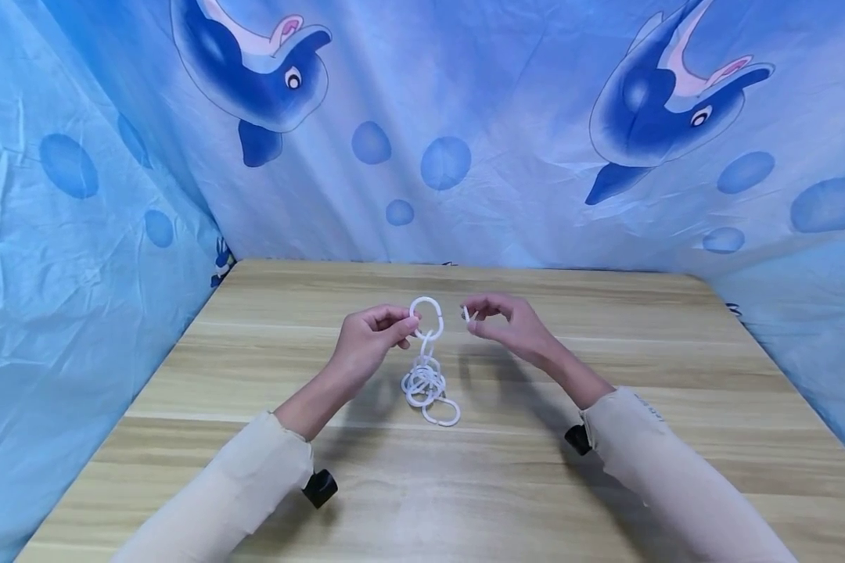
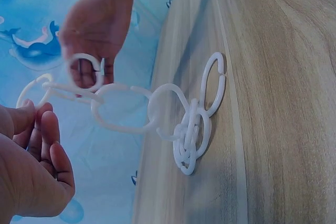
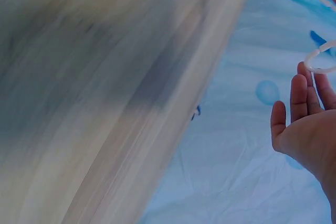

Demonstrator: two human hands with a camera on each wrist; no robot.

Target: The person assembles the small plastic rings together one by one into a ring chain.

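Observation:
In the head view my left hand (image 1: 375,338) pinches the top link of a white plastic chain (image 1: 422,381) between thumb and fingers. From that link the chain hangs down, and its lower links lie in a pile on the table, one of them spread toward the front. To the right, my right hand (image 1: 510,324) pinches a single loose white link (image 1: 468,314), held a short way apart from the chain's top link. The left wrist view shows this loose link (image 2: 84,56) as a C shape with a gap in its side.
The wood-grain table (image 1: 289,469) spreads under both hands. Blue curtains (image 1: 521,227) with dolphins and bubbles hang behind it and at its sides. A black wrist device (image 1: 320,488) shows below the left sleeve, another (image 1: 577,439) by the right sleeve.

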